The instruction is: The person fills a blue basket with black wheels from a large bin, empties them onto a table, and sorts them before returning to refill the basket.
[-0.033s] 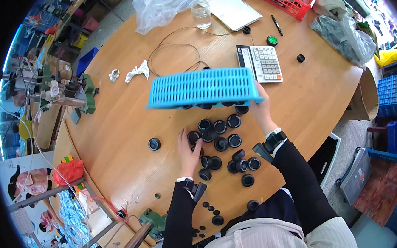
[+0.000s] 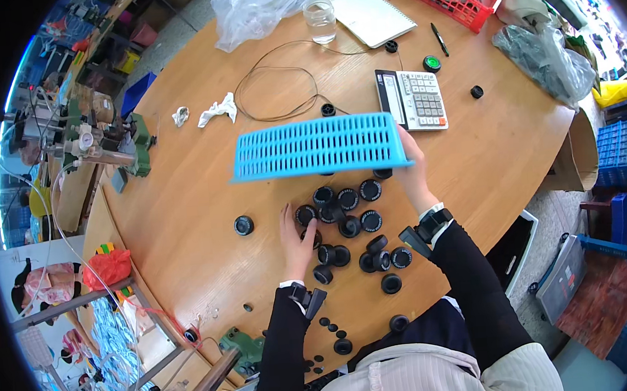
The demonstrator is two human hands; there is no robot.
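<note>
Your right hand (image 2: 410, 167) has its fingers closed on the right end of the blue basket (image 2: 317, 148), which is tilted so that one slotted side faces up toward you. The basket is over the middle of the desk (image 2: 182, 186), ahead of your left hand (image 2: 297, 244); you cannot tell from this view whether its far edge touches the wood. A few black wheels show at its lower edge, partly hidden by it

Your left hand is low at the left side of the pile of wheels (image 2: 348, 199), its fingers spread wide, with the thumb well apart from the rest. One wheel sits between thumb and fingers, but you cannot tell whether they press on it. The pile spreads to the right and toward your body, some wheels flat, others on edge. A single wheel (image 2: 244, 226) lies apart, left of that hand, and small black discs (image 2: 330, 326) are scattered near your left forearm

Beyond the basket's right end is the calculator (image 2: 423, 100), with a green-faced disc (image 2: 431, 64) and a pen (image 2: 439, 40) farther on. A loop of wire (image 2: 272, 67) lies behind the basket, near the jar (image 2: 319, 21) and the open notebook (image 2: 370, 13)
</note>
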